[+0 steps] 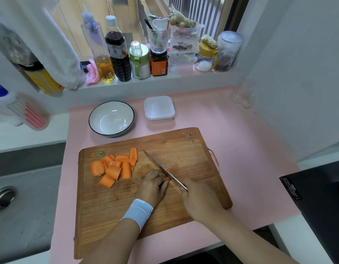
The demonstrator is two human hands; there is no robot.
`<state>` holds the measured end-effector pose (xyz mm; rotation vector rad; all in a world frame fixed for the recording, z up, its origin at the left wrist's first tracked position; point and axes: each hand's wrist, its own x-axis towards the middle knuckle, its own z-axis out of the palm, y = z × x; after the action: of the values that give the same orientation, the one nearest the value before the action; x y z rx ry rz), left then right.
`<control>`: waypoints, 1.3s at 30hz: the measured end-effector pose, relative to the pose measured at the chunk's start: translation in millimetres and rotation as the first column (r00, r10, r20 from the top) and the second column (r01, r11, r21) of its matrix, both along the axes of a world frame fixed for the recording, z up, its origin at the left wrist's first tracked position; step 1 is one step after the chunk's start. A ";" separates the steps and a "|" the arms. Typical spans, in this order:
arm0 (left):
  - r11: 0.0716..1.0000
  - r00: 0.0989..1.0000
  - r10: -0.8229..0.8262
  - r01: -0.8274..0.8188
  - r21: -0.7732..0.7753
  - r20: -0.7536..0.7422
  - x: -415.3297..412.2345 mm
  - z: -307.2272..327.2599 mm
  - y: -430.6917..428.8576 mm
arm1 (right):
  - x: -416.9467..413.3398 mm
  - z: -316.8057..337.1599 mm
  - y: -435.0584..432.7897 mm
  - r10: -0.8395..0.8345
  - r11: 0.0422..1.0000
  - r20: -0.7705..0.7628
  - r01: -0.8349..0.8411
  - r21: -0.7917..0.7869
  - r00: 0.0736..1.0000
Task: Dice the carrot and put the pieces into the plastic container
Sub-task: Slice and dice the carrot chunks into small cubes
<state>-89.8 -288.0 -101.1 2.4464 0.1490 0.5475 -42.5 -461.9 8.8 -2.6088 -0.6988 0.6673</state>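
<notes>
— From the head view: which step?
— Dicing, right in the middle of it. Holding down a small carrot bit (167, 170) with the left hand (153, 184), fingers curled over it, most of it hidden. Gripping the knife (161, 167) by its handle with the right hand (200, 200), wrapped tight round it, blade slanted across the cutting board (184, 149), right beside the left knuckles
— And the rest of the carrot?
— Lying as a heap of big carrot chunks (115, 167) on the left part of the board, well apart from the blade, not yet small enough. Nothing orange to see in the plastic container (159, 109), open, just behind the board, next to the bowl (111, 118)
— So what next, most likely?
— Probably pressing the blade down through the bit, keeping fingertips tucked back. Then pulling over a chunk from the heap, cutting again, and only later scooping all the dice into the container
</notes>
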 end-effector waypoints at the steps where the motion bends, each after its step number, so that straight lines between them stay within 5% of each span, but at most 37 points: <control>1: 1.000 1.000 0.001 -0.001 -0.001 -0.001 0.3 0.3 0.0 | -0.8 0.1 -1.6 -0.002 1.000 -0.006 0.002 0.001 1.000; 17: 1.000 1.000 -0.012 0.012 -0.015 0.008 0.0 1.0 -0.5 | 11.0 -6.1 15.8 -0.033 0.999 -0.085 0.032 -0.016 0.996; 28: 0.985 0.999 0.028 -0.034 -0.170 -0.036 -0.3 19.4 3.8 | 12.5 -5.9 16.4 -0.043 0.999 -0.085 0.041 -0.018 0.995; 39: 1.000 0.999 -0.022 0.022 0.006 -0.027 -7.4 3.8 2.5 | 7.3 2.7 17.0 -0.016 0.999 -0.056 0.013 -0.051 0.998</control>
<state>-97.2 -285.6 -97.3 2.4592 0.1312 0.5058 -35.2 -444.8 11.5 -2.6270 -0.6532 0.7606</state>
